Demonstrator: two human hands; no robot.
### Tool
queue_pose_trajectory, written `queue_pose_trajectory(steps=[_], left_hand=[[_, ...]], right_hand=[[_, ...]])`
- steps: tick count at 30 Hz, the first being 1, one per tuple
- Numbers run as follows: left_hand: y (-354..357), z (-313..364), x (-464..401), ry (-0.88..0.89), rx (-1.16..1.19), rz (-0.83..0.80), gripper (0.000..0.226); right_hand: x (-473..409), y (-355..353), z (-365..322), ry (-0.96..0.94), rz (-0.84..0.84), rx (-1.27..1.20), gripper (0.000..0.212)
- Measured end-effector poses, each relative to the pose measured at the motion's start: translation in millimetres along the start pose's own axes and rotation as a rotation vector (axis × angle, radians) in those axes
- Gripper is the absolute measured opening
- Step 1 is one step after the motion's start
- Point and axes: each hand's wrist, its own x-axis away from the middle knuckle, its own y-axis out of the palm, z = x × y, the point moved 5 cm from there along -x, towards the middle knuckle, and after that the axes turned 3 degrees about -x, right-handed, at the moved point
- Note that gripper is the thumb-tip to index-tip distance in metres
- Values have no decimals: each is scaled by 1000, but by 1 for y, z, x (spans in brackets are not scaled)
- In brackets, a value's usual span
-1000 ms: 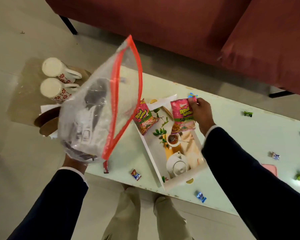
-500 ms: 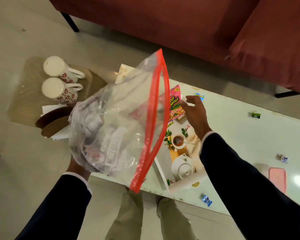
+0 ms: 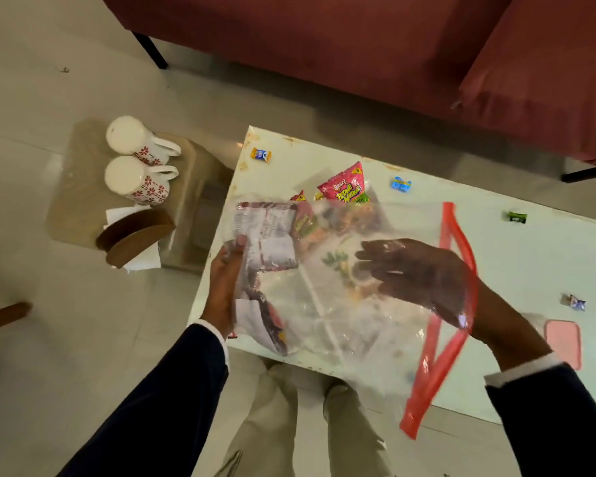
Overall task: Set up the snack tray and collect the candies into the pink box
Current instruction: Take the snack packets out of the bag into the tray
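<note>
A clear zip bag [image 3: 344,325] with a red seal strip [image 3: 441,356] lies over the white table [image 3: 516,256], covering the snack tray. My left hand [image 3: 226,280] grips the bag's closed end, where dark snack packets [image 3: 265,242] sit inside. My right hand [image 3: 417,273] is inside the bag through its mouth, fingers spread, holding nothing. A pink snack packet [image 3: 344,185] sticks out beyond the bag. Wrapped candies lie loose: orange [image 3: 260,155], blue [image 3: 401,185], green [image 3: 516,217], and a pale one [image 3: 573,302]. The pink box [image 3: 565,342] sits right of my right wrist.
Two white mugs with red flowers [image 3: 136,163] stand on a low side stand [image 3: 83,187] left of the table, beside a wooden napkin holder [image 3: 135,235]. A red sofa [image 3: 358,46] runs along the far side. My legs are below the table's near edge.
My right hand let go of the pink snack packet on the tray and went into the bag. My left hand lowered the bag from upright to lying flat over the tray.
</note>
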Motion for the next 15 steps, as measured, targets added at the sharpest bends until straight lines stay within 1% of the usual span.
queue_pose_trajectory(steps=[1,2,3,4,6,8,9,11,12,15], left_hand=[[6,-2,1,-17,-44,-16,28],[12,-5,2,-39,-74,-27,20],[17,-9,4,-59,-103,-34,20],[22,-13,5,-79,-122,-49,22],[29,-18,14,-77,-158,-86,24],[33,-23,22,-45,-222,-148,27],[34,-25,25,-21,-250,-158,25],[30,-25,26,-13,-259,-101,23],[24,-24,25,-7,-247,-69,26],[5,-19,18,29,-245,-66,34]], right_hand=[[-8,5,7,24,-18,2,38],[-18,9,13,15,3,89,43],[-28,18,17,13,14,182,51],[-38,27,21,12,33,186,57],[-56,37,32,-12,124,109,60],[-69,41,43,4,247,94,63],[-73,43,47,13,277,97,67],[-74,42,52,-50,301,117,72],[-71,39,55,-72,314,88,71],[-60,30,61,-28,324,17,65]])
